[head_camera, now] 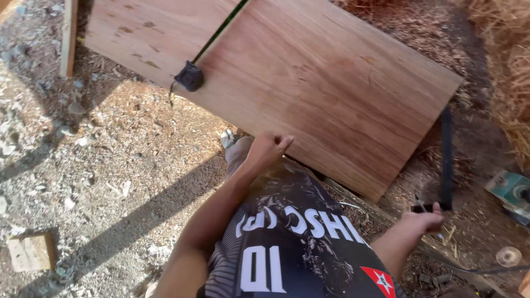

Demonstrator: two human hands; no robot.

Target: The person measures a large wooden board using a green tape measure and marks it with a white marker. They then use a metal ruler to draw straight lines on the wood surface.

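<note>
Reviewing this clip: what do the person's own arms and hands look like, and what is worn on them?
Both arms are bare from above the elbow down, with no sleeves reaching them. The left hand and right hand wear no gloves; no watch or ring shows. Between the arms is a black jersey with white lettering and a red patch with a white star.

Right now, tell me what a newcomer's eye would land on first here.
First, the big reddish plywood sheet lying slantwise across the dirt ground, with a black tape measure on its near-left edge. Next, the right hand at lower right gripping a dark L-shaped square, while the left hand hangs closed near the sheet's near edge.
</note>
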